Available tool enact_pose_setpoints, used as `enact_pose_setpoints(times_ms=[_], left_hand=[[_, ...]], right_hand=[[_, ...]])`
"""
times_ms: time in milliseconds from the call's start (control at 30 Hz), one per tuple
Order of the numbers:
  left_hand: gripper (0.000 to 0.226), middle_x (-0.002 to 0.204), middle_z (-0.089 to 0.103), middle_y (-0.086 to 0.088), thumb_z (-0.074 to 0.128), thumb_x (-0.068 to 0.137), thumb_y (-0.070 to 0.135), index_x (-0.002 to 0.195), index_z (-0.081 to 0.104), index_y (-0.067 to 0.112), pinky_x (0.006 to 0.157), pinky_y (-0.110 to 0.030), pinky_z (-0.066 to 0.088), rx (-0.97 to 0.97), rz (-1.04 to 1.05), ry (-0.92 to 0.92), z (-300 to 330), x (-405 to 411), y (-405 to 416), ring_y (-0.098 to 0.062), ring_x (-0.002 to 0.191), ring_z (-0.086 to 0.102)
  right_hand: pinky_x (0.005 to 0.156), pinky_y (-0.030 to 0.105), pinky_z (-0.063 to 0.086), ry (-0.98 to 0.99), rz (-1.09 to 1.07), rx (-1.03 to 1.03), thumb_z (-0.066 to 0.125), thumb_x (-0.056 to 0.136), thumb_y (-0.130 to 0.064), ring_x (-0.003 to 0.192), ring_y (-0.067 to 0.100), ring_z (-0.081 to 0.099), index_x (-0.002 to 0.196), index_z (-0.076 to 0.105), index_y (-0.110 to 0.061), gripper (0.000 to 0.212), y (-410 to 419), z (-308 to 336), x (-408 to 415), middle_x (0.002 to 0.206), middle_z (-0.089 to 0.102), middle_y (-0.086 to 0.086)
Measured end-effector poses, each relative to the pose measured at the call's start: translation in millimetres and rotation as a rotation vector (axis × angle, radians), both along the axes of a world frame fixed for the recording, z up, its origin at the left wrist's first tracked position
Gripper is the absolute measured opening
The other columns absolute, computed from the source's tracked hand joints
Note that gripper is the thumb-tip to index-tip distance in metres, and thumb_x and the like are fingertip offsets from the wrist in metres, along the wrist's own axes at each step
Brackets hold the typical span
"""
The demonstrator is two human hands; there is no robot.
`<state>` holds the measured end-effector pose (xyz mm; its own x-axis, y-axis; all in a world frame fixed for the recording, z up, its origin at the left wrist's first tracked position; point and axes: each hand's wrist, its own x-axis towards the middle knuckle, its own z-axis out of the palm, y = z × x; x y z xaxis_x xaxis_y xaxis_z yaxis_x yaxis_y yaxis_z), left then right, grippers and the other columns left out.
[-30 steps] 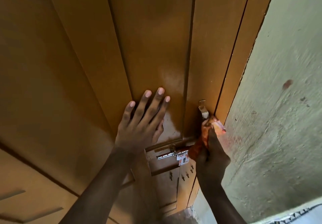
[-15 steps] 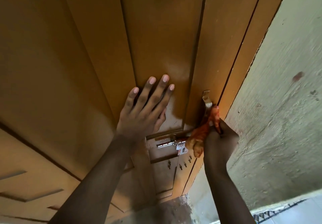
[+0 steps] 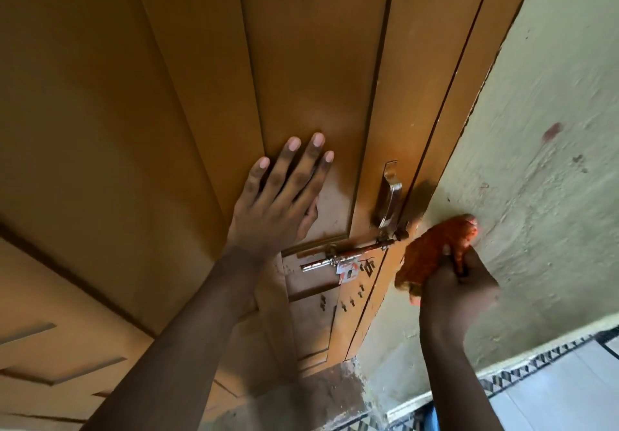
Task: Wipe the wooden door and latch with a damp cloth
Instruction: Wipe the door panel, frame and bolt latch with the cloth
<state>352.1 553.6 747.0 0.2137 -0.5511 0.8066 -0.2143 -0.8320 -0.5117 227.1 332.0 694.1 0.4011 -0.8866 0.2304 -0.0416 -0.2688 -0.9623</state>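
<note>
My left hand [image 3: 279,202] lies open and flat on the wooden door [image 3: 140,112], above the sliding latch [image 3: 345,258] and left of a metal handle [image 3: 388,199]; my right hand [image 3: 455,283] grips a bunched orange cloth [image 3: 432,256] against the pale wall [image 3: 536,162] just beside the door edge.

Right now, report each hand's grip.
Left hand: open, flat on the brown wooden door.
Right hand: closed, holding the crumpled orange cloth.
</note>
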Motion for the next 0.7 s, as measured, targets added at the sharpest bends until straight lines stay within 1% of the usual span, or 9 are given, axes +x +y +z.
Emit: enact_pose_setpoints(times_ms=[67, 100, 167, 267, 333, 433, 567, 633, 700], left_hand=[[0.067, 0.169, 0.024, -0.005, 0.046, 0.104, 0.048, 0.164, 0.032, 0.022, 0.124, -0.046, 0.009, 0.011, -0.001, 0.022, 0, -2, 0, -0.026, 0.154, 0.026], [0.067, 0.170, 0.023, -0.004, 0.045, 0.104, 0.047, 0.164, 0.031, 0.022, 0.124, -0.046, 0.008, 0.014, -0.002, 0.035, 1, -2, 1, -0.026, 0.155, 0.025], [0.067, 0.170, 0.023, -0.004, 0.045, 0.104, 0.047, 0.165, 0.030, 0.022, 0.125, -0.046, 0.008, 0.010, -0.009, 0.059, 1, -3, 1, -0.026, 0.156, 0.022], [0.067, 0.171, 0.021, -0.005, 0.047, 0.104, 0.045, 0.165, 0.029, 0.022, 0.127, -0.046, 0.007, 0.009, -0.031, 0.097, 2, -3, 3, -0.028, 0.158, 0.015], [0.067, 0.171, 0.021, -0.005, 0.048, 0.103, 0.043, 0.164, 0.030, 0.022, 0.127, -0.046, 0.008, 0.010, -0.062, 0.124, 2, -4, 6, -0.028, 0.158, 0.014], [0.066, 0.170, 0.023, -0.005, 0.048, 0.103, 0.043, 0.163, 0.035, 0.021, 0.126, -0.044, 0.010, 0.049, -0.119, 0.152, 4, -6, 12, -0.027, 0.157, 0.020], [0.066, 0.170, 0.027, -0.004, 0.045, 0.102, 0.042, 0.164, 0.033, 0.021, 0.125, -0.042, 0.009, 0.088, -0.131, 0.164, -1, -9, 39, -0.023, 0.157, 0.023], [0.070, 0.171, 0.025, -0.003, 0.047, 0.101, 0.045, 0.165, 0.030, 0.023, 0.125, -0.043, 0.006, 0.140, -0.084, 0.111, -11, -8, 55, -0.021, 0.158, 0.020], [0.071, 0.171, 0.026, -0.002, 0.049, 0.100, 0.048, 0.165, 0.030, 0.024, 0.123, -0.044, 0.006, 0.171, -0.058, 0.068, -19, -5, 62, -0.021, 0.158, 0.018]], right_hand=[[0.052, 0.025, 0.061, 0.035, -0.004, -0.071, 0.053, 0.091, 0.003, 0.058, -0.001, 0.069, 0.118, 0.076, -0.011, 0.037, 2, -12, 7, 0.093, 0.079, 0.008], [0.051, 0.030, 0.063, 0.053, 0.007, -0.101, 0.054, 0.090, 0.002, 0.058, 0.003, 0.071, 0.121, 0.074, -0.012, 0.040, 5, -18, 13, 0.097, 0.079, 0.009], [0.064, 0.045, 0.066, 0.070, 0.071, -0.166, 0.056, 0.091, -0.004, 0.077, 0.022, 0.078, 0.122, 0.072, -0.018, 0.038, 13, -28, 26, 0.106, 0.079, 0.008], [0.086, 0.050, 0.063, 0.099, 0.198, -0.135, 0.050, 0.096, -0.017, 0.107, 0.025, 0.074, 0.126, 0.069, -0.020, 0.035, 31, -40, 46, 0.119, 0.075, 0.005], [0.084, 0.047, 0.064, 0.140, 0.210, -0.074, 0.049, 0.097, -0.017, 0.106, 0.022, 0.073, 0.124, 0.066, -0.021, 0.033, 39, -48, 54, 0.113, 0.075, 0.002], [0.084, 0.046, 0.064, 0.162, 0.151, -0.145, 0.049, 0.094, -0.017, 0.104, 0.026, 0.074, 0.129, 0.066, -0.020, 0.039, 41, -57, 55, 0.118, 0.075, 0.006], [0.097, 0.058, 0.056, 0.222, 0.166, -0.245, 0.052, 0.088, -0.016, 0.126, 0.047, 0.060, 0.134, 0.063, -0.009, 0.047, 42, -72, 57, 0.152, 0.049, 0.024], [0.085, 0.053, 0.062, 0.185, 0.172, -0.240, 0.052, 0.091, -0.015, 0.111, 0.043, 0.070, 0.136, 0.062, -0.012, 0.046, 43, -82, 57, 0.156, 0.045, 0.020], [0.073, 0.047, 0.066, 0.136, 0.161, -0.204, 0.047, 0.094, -0.018, 0.087, 0.033, 0.077, 0.138, 0.061, -0.014, 0.047, 44, -89, 58, 0.140, 0.063, 0.019]])
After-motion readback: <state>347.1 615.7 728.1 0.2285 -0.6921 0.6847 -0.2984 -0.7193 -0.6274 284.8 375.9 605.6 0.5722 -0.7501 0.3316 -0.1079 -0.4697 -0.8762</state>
